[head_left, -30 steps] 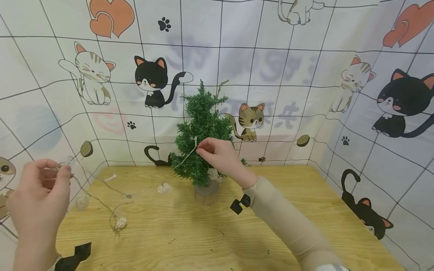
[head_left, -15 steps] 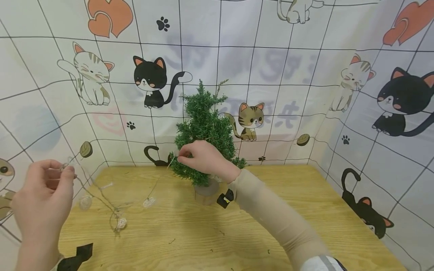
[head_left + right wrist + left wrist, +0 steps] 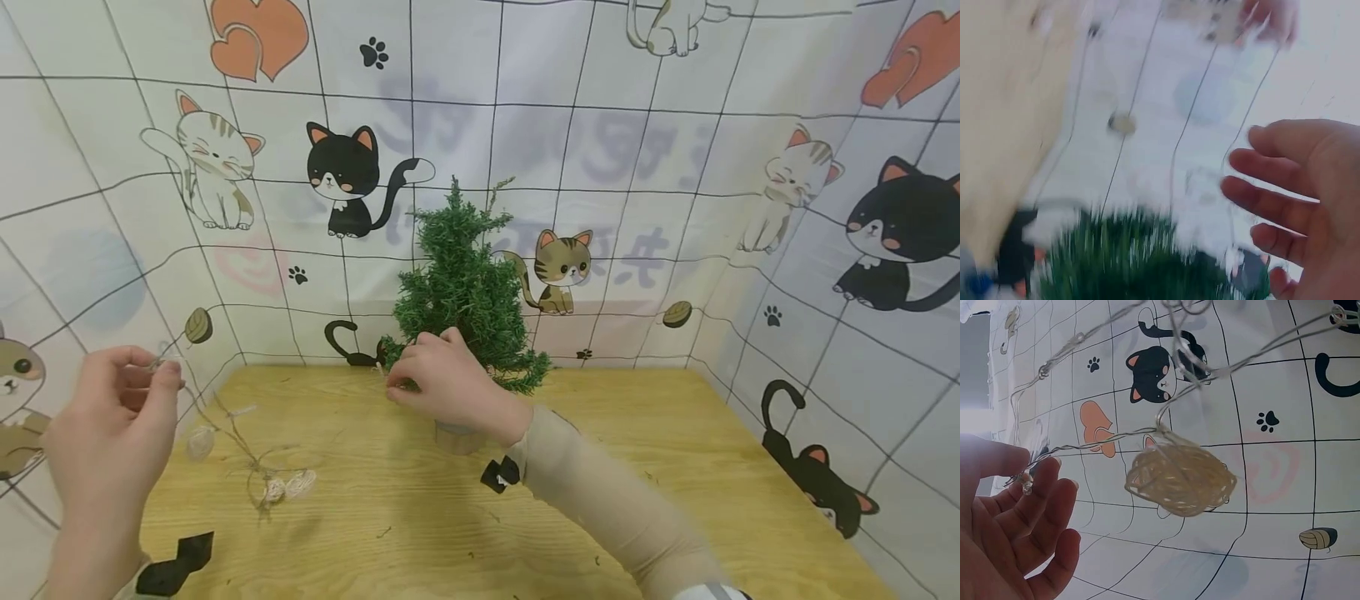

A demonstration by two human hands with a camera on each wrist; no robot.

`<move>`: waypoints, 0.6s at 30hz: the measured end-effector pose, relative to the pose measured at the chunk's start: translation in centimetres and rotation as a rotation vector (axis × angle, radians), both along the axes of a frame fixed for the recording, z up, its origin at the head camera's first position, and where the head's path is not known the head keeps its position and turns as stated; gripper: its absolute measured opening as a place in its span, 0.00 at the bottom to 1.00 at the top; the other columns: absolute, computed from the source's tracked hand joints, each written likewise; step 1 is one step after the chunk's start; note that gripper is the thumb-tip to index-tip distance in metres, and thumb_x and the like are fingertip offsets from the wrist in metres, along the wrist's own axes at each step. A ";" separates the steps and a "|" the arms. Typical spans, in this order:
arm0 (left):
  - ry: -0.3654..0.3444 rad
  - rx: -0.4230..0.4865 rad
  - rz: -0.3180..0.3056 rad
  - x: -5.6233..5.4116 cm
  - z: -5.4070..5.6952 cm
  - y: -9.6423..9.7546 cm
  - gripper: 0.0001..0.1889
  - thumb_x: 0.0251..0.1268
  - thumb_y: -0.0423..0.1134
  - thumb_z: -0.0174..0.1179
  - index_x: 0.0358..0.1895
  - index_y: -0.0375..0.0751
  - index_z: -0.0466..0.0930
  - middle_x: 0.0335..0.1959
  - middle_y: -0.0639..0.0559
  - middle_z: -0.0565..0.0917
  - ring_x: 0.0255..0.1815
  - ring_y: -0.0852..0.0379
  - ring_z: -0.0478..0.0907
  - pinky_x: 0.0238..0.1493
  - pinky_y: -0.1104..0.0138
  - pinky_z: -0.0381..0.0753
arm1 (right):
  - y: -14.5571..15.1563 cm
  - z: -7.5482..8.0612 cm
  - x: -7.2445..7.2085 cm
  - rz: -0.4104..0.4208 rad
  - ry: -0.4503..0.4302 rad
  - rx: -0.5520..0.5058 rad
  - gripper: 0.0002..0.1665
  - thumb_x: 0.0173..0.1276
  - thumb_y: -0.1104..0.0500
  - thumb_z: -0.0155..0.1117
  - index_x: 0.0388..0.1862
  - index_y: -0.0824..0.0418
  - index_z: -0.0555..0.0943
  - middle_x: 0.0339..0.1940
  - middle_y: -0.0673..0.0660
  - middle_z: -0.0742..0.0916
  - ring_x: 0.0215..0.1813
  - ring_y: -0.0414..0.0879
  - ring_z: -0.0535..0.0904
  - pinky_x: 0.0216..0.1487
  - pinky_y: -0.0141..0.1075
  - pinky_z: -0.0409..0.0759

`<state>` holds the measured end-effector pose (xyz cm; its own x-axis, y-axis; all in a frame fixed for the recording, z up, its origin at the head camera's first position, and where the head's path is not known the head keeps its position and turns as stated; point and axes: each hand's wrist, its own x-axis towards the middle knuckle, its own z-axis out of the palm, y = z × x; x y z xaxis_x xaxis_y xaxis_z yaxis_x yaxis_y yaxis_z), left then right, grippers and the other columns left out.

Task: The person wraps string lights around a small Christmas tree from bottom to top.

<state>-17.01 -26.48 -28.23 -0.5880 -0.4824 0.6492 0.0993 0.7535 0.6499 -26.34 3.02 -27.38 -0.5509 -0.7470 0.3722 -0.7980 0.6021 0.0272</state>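
From the head view I see my left hand [image 3: 112, 425] raised at nine o'clock, off the left edge of the desk [image 3: 600, 467]. Its thumb and forefinger pinch the thin wire of a light string [image 3: 247, 454]. In the left wrist view that wire crosses the fingertips [image 3: 1054, 487], and a woven ball [image 3: 1180, 479] hangs on the wire just beside them.

The light string's long axis runs from my left hand down toward four o'clock. It ends in a loose tangle on the desk with two pale balls [image 3: 288, 486] lying together, and a third ball [image 3: 200, 442] hangs just off the desk's left edge. I cannot trace the wire from the tangle to the tree.

My right hand [image 3: 442, 383] sits at twelve o'clock against the lower left branches of the small green tree [image 3: 465, 283]. Its fingers are curled with the tips drawn together at the foliage. A short pale strand shows at the fingertips, but I cannot tell whether they grip it; the right wrist view is blurred and shows the fingers [image 3: 1279, 200] only loosely bent.

The tree stands upright, its axis vertical, in a grey base [image 3: 459, 437] near the back edge of the desk. Bare wood lies open toward three o'clock and along the near edge at six o'clock. A cat-print cloth [image 3: 675, 208] walls in the back, left and right sides.
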 end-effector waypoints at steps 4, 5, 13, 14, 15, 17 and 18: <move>-0.006 -0.026 -0.037 -0.2 0.1 0.3 0.15 0.70 0.44 0.56 0.50 0.37 0.75 0.36 0.42 0.84 0.23 0.85 0.61 0.32 0.67 0.59 | -1.7 -1.6 2.5 0.245 -0.203 -0.094 0.09 0.70 0.50 0.62 0.40 0.50 0.87 0.35 0.38 0.84 0.36 0.27 0.72 0.45 0.23 0.67; 0.000 -0.033 -0.046 -0.2 0.1 0.4 0.15 0.69 0.44 0.56 0.50 0.37 0.75 0.36 0.40 0.84 0.23 0.85 0.62 0.32 0.67 0.59 | -2.3 -2.2 3.1 0.312 -0.295 -0.088 0.09 0.71 0.51 0.62 0.42 0.51 0.87 0.37 0.39 0.85 0.37 0.25 0.73 0.44 0.20 0.68; 0.076 -0.107 -0.082 -0.2 -0.1 0.9 0.12 0.66 0.41 0.59 0.45 0.36 0.77 0.30 0.40 0.84 0.23 0.88 0.61 0.28 0.69 0.60 | -8.3 -7.7 6.2 0.498 -0.873 0.077 0.33 0.75 0.56 0.55 0.77 0.55 0.59 0.75 0.44 0.64 0.69 0.27 0.60 0.60 0.22 0.65; 0.091 -0.118 -0.085 -0.2 -0.2 1.0 0.12 0.66 0.41 0.60 0.44 0.35 0.77 0.29 0.40 0.84 0.23 0.88 0.60 0.28 0.70 0.59 | -8.9 -8.1 6.2 0.479 -0.860 0.057 0.36 0.76 0.55 0.54 0.78 0.55 0.55 0.77 0.44 0.59 0.72 0.29 0.55 0.64 0.24 0.62; 0.111 -0.134 -0.091 -0.2 -0.2 1.0 0.11 0.65 0.40 0.60 0.43 0.35 0.78 0.28 0.40 0.84 0.23 0.89 0.60 0.27 0.71 0.59 | -9.4 -8.5 6.1 0.443 -0.824 0.028 0.39 0.75 0.53 0.55 0.79 0.54 0.52 0.78 0.45 0.55 0.74 0.31 0.50 0.66 0.26 0.59; 0.148 -0.168 -0.097 -0.2 -0.2 1.0 0.11 0.64 0.39 0.61 0.42 0.34 0.78 0.25 0.41 0.83 0.23 0.89 0.59 0.25 0.74 0.58 | -10.3 -9.1 5.9 0.378 -0.764 -0.057 0.43 0.75 0.49 0.55 0.80 0.55 0.47 0.79 0.47 0.50 0.76 0.33 0.43 0.70 0.29 0.54; 0.162 -0.187 -0.097 -0.1 -0.3 1.0 0.10 0.64 0.38 0.61 0.42 0.34 0.78 0.24 0.41 0.83 0.23 0.90 0.59 0.24 0.75 0.58 | -10.7 -9.3 5.7 0.348 -0.750 -0.105 0.45 0.74 0.48 0.55 0.80 0.56 0.45 0.79 0.49 0.49 0.76 0.35 0.42 0.71 0.31 0.52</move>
